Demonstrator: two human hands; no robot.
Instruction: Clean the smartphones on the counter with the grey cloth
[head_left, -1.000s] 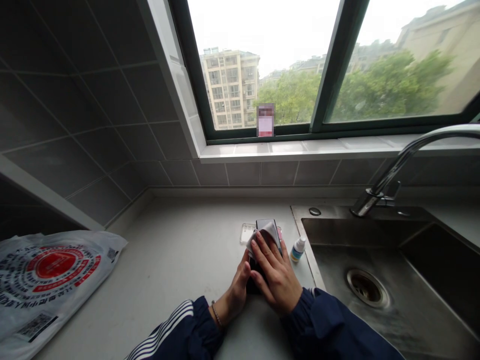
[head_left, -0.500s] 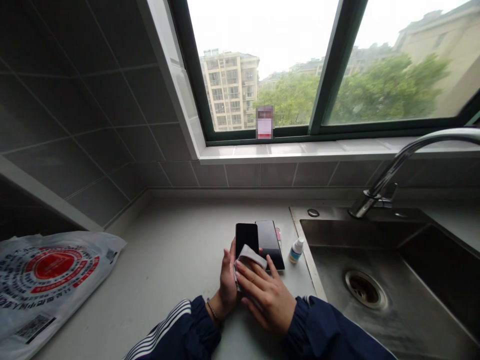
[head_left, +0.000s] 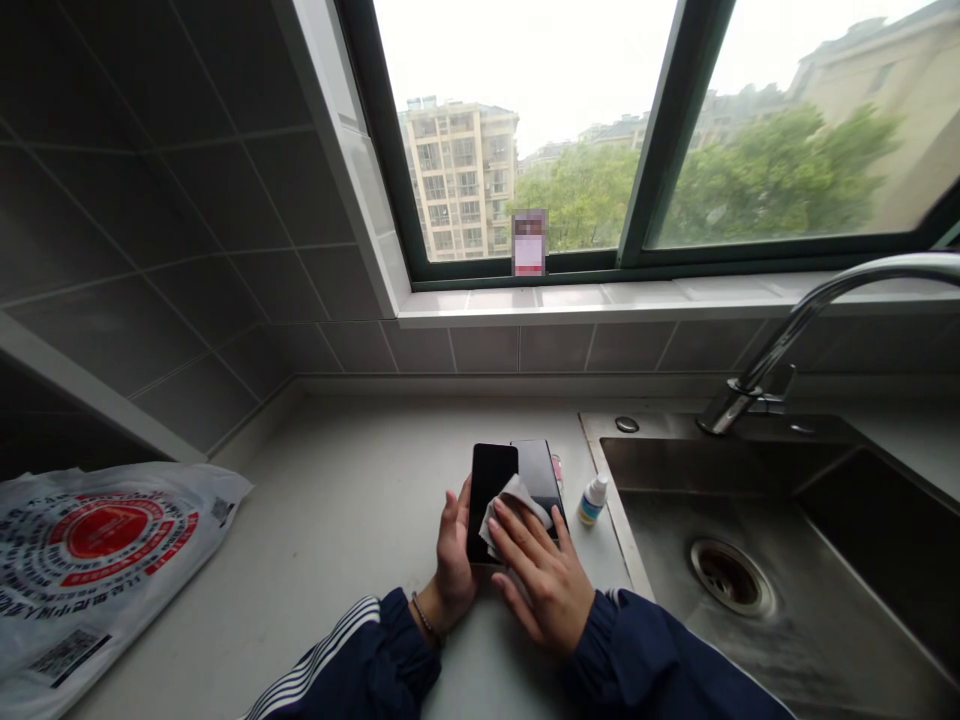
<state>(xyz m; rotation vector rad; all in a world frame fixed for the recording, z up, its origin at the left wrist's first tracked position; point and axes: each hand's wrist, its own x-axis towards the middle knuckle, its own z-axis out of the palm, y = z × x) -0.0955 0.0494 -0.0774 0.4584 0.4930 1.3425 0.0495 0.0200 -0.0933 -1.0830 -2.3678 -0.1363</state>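
Left hand point(head_left: 453, 565) gripped phone point(head_left: 492, 475), seemingly from beneath; cloth point(head_left: 515, 489) pressed off-centre by flat right hand point(head_left: 547, 578) risked tipping it.

My left hand point(head_left: 454, 560) could pass to the back-left corner of the smooth pale countertop point(head_left: 352, 480); a small white-topped labelled bottle point(head_left: 592, 503) (beside the steel sink point(head_left: 622, 535)) bars my right hand point(head_left: 541, 575) sinkward.

cloth point(head_left: 513, 490): slid right | held phone point(head_left: 492, 474): lower left bared
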